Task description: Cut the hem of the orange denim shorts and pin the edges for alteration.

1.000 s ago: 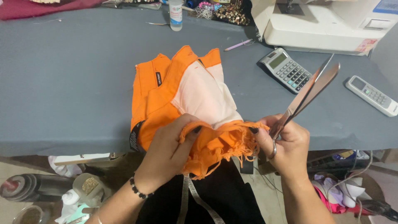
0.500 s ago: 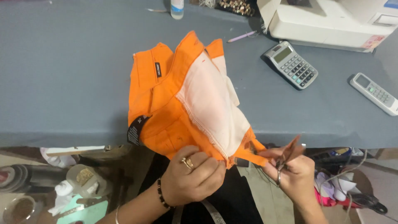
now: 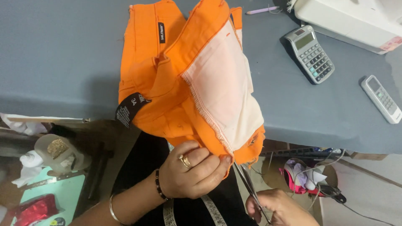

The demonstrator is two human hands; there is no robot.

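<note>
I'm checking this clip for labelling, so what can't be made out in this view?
- Right hand: cut off by the bottom edge.
- Scissors: handles hidden in that hand, tips hidden behind the orange garment.
- Left hand: fingertips tucked under the hem.
- Sewing machine: cropped by the top edge.

Matt orange cloth with frayed edges is seen on the garment (image 3: 167, 83); the scissors (image 3: 248, 184) are shiny metal.
</note>
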